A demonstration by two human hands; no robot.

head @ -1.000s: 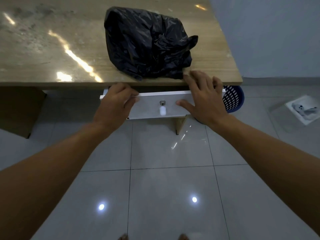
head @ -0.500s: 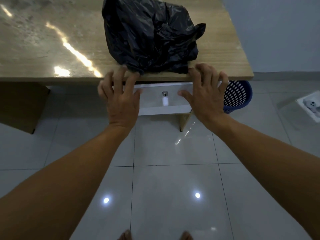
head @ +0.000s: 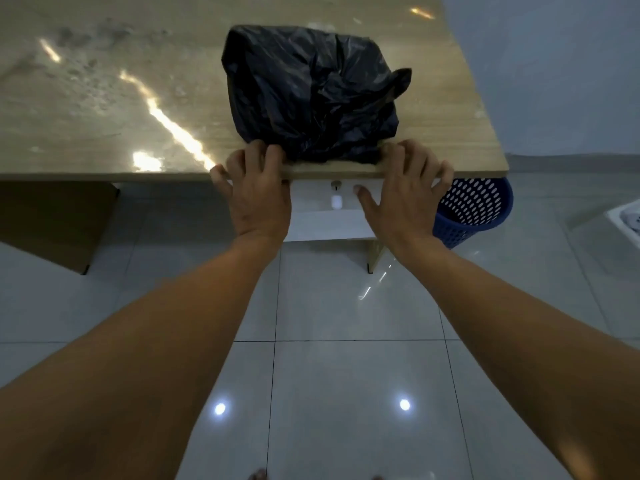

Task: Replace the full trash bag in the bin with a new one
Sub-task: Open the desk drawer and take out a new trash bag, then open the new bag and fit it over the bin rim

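A crumpled black trash bag lies on the wooden table, close to its front edge. Under that edge is a white drawer with a small lock and knob, pushed in nearly flush. My left hand is spread flat against the drawer's left part, fingertips reaching the table edge beside the bag. My right hand is spread flat on the drawer's right part, fingers at the table edge. Neither hand holds anything. A blue perforated bin stands on the floor under the table's right corner, partly hidden by the tabletop.
Grey glossy floor tiles stretch below me, and my toes show at the bottom edge. A brown panel of the table stands at the left. A white object lies on the floor at the far right. A pale wall rises behind the bin.
The drawer has slid in under the tabletop. My left hand went from curled on the drawer's top edge to flat against its front, and both hands moved forward with it.
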